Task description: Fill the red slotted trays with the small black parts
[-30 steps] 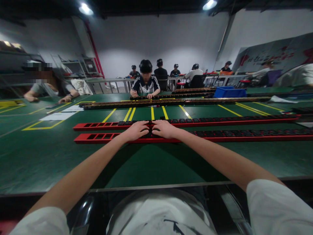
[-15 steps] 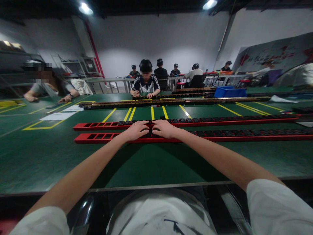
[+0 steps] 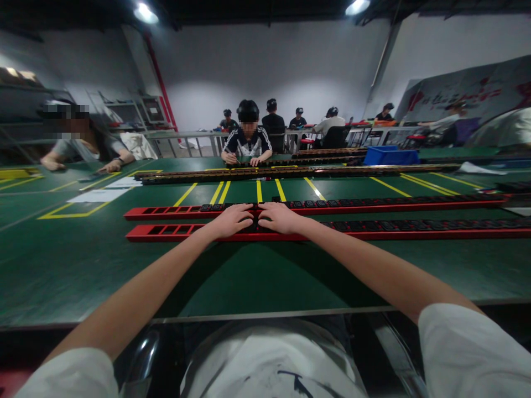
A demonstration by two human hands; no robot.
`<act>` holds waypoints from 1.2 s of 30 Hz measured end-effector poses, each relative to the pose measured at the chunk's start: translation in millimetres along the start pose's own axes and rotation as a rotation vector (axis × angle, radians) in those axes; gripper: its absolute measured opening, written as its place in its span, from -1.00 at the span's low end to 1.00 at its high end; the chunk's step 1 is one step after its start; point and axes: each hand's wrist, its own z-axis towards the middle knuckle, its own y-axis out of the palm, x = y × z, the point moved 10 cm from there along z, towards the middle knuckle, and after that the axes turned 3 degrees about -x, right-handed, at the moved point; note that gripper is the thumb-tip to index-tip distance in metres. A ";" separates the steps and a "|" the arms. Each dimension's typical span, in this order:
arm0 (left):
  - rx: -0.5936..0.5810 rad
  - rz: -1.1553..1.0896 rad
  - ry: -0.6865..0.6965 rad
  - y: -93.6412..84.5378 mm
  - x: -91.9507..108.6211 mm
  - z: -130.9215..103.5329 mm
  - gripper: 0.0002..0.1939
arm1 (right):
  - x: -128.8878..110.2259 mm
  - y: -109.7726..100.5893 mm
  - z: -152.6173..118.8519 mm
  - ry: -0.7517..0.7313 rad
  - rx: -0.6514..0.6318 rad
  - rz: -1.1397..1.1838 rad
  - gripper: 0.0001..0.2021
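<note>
Two long red strips, a far one (image 3: 136, 213) and a near one (image 3: 139, 234), lie side by side across the green table. Square black pieces fill most of their length, while several slots at the left ends hold none. My left hand (image 3: 233, 221) rests over both strips near the middle, its fingers spread and reaching to the far strip. Just to its right, my right hand (image 3: 280, 218) lies over the strips in the same way, fingers apart. A narrow gap separates the hands. Neither hand visibly holds anything; what lies under the palms is hidden.
Beyond the strips, yellow tape lines mark the green table (image 3: 265, 282). Long dark bars (image 3: 232, 174) lie farther back, with a blue bin (image 3: 390, 156) at the right. Paper sheets (image 3: 99, 196) lie at the left. A person sits opposite, another at the far left.
</note>
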 end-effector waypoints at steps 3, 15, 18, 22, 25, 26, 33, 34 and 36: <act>0.009 -0.017 0.000 -0.1 -0.6 -0.4 -0.56 | 1.3 1.1 0.7 -0.001 0.003 0.004 -0.56; 0.012 -0.013 -0.004 0.3 -1.5 -0.3 -0.56 | -0.9 -1.1 0.4 -0.013 0.007 0.003 -0.56; 0.014 -0.011 -0.002 -0.1 -1.3 -0.4 -0.57 | -0.4 -0.4 0.8 -0.016 0.008 -0.004 -0.55; 0.016 -0.005 0.003 -0.7 -0.8 -0.7 -0.57 | 0.1 -0.2 0.7 -0.014 0.012 -0.001 -0.56; 0.007 0.004 -0.001 -0.3 -0.7 -0.9 -0.56 | -0.4 -0.7 0.5 -0.017 0.015 0.007 -0.57; 0.006 0.005 -0.004 -0.3 -0.8 -0.9 -0.55 | -0.4 -0.8 0.5 -0.017 0.017 0.009 -0.57; 0.013 -0.012 0.000 -0.7 0.0 -1.1 -0.56 | -0.5 -0.4 0.7 -0.020 0.013 0.004 -0.56; 0.015 -0.013 0.000 -0.6 -0.1 -1.1 -0.56 | -0.7 -0.7 0.7 -0.020 0.014 0.006 -0.56; 0.018 -0.013 -0.001 -0.4 -0.6 -1.1 -0.55 | -0.9 -1.3 0.6 -0.017 0.013 0.010 -0.57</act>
